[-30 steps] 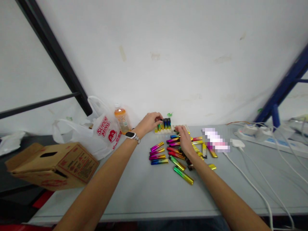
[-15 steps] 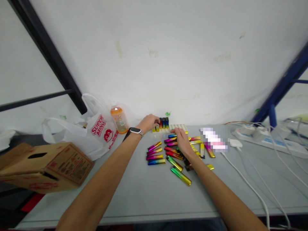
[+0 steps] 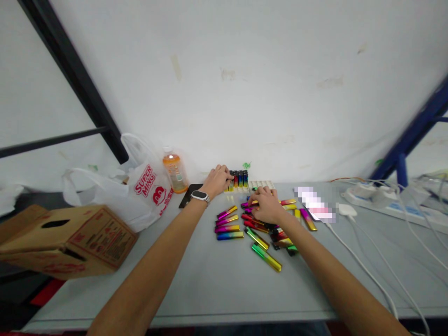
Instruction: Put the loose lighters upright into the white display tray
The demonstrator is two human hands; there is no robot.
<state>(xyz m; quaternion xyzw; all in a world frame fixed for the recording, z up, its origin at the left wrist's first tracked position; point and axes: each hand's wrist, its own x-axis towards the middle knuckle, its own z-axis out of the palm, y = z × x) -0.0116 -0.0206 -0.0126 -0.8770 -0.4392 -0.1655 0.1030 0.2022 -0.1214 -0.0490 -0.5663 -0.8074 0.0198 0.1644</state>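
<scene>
Several shiny lighters (image 3: 241, 179) stand upright in a row in a pale slotted tray (image 3: 262, 185) near the wall. My left hand (image 3: 220, 179) is at the left end of that row, fingers closed at the lighters; what they pinch is too small to make out. My right hand (image 3: 266, 204) reaches down, fingers bent, over a loose pile of colourful metallic lighters (image 3: 255, 226); its fingertips are partly hidden. Left of the pile lie several more lighters (image 3: 227, 228), roughly side by side. A green and yellow lighter (image 3: 266, 257) lies nearest the front.
On the left are a cardboard box (image 3: 101, 242), a white plastic bag (image 3: 140, 196), an orange drink bottle (image 3: 175, 172) and a black phone (image 3: 191, 193). A blurred lit phone (image 3: 315, 203), a white charger (image 3: 347, 210), cables and a power strip (image 3: 402, 201) are on the right.
My right hand has moved from the tray's edge down onto the pile. My left hand stays at the row's left end. The view has shifted slightly.
</scene>
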